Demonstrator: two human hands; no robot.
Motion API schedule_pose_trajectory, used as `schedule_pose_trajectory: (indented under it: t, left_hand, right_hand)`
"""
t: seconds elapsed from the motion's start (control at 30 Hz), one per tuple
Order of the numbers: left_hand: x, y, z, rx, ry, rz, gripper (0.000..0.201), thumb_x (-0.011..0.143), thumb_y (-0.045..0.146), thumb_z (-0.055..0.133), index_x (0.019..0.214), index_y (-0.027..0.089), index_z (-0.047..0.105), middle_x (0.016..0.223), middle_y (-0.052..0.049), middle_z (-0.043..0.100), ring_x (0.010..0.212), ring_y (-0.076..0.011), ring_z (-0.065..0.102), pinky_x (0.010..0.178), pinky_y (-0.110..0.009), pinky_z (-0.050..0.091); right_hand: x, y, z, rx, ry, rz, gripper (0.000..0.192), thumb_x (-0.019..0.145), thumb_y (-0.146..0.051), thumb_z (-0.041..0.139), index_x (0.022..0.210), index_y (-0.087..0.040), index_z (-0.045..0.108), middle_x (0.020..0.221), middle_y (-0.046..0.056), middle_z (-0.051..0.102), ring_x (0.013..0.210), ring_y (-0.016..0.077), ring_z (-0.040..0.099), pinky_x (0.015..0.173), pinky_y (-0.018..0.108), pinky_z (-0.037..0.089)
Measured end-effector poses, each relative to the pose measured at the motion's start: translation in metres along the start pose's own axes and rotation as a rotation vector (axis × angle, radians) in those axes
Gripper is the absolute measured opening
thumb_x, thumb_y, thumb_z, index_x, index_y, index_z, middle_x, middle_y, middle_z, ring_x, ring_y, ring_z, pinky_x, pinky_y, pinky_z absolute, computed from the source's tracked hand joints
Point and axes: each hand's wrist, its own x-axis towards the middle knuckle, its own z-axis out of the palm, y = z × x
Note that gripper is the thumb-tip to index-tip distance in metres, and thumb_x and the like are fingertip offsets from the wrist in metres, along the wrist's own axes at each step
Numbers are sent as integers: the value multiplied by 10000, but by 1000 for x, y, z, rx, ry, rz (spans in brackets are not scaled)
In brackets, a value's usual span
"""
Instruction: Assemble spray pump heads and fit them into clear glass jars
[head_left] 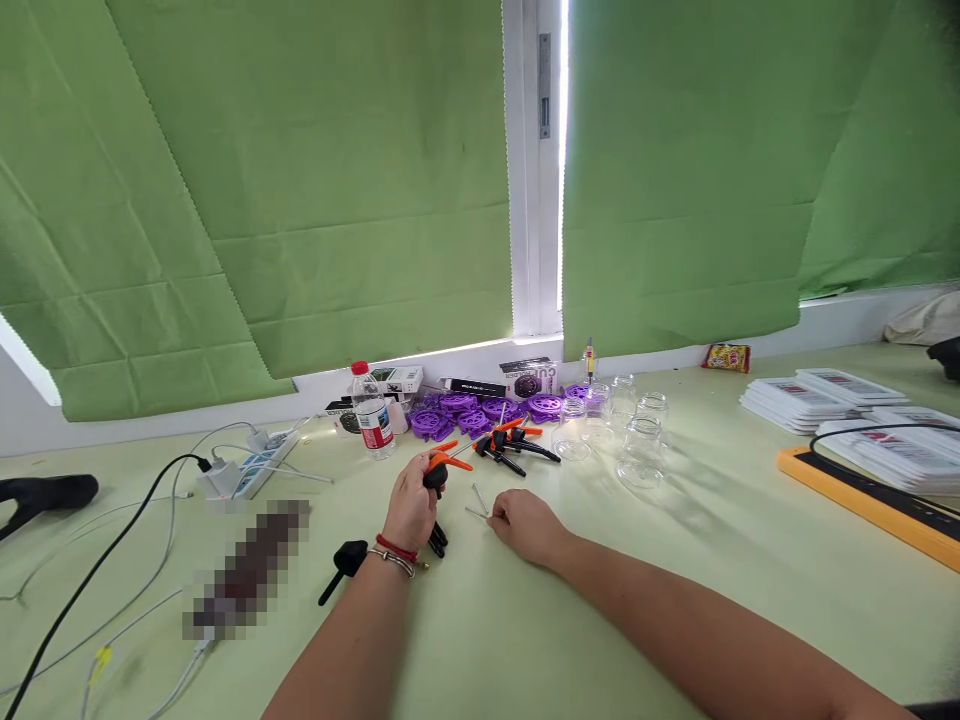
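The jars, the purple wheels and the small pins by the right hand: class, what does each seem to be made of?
Jars: clear glass or plastic, see-through with bright glints. Purple wheels: probably moulded plastic, uniform colour, dull sheen. Pins at the right hand: likely metal, thin and grey.

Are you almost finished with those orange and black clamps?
Not yet. A few clamps lie grouped by the purple wheels, perhaps done. The left hand holds one clamp; the right hand touches metal pins. A black part waits nearby.
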Motion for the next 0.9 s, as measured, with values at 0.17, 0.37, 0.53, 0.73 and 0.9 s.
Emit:
schedule_pose_trajectory:
  t: [0.17,0.37,0.53,0.73,0.9]
  left_hand:
    - [3,-4,-2,-20,-1,-22,271,698,412,595,778,153,609,672,6,528,585,-104,451,543,-248,368]
    - [-9,2,12,-100,-65,-138,302,688,406,623,832,141,619,734,-22,564,604,-111,477,538,-251,374]
    - [-32,-1,29,-36,-286,-273,359,735,429,605,902,113,641,730,-41,566,582,-112,480,513,-250,353]
    - [-48,-7,38,-31,-439,-373,363,781,435,572,952,124,647,822,-64,568,624,-116,479,532,-253,351]
    - [-48,-7,37,-51,-411,-371,348,777,432,585,945,132,645,813,-53,547,648,-125,470,542,-257,356]
  right_hand:
    - [-7,8,-13,203,-35,-65,156,825,-275,493,760,-159,574,672,37,624,579,116,530,518,219,334]
    - [-11,15,-43,665,56,-167,106,776,-272,562,769,-168,541,551,-22,554,544,117,570,521,217,423]
    - [-14,9,-69,934,295,-212,194,740,-349,634,792,-169,583,588,-22,548,522,106,535,532,251,457]
    - [-17,1,-71,910,275,-203,216,714,-349,665,788,-166,577,579,-27,543,517,103,525,520,249,437]
    - [-16,0,-65,950,318,-218,225,719,-323,661,823,-178,525,658,-30,534,528,79,482,518,230,432]
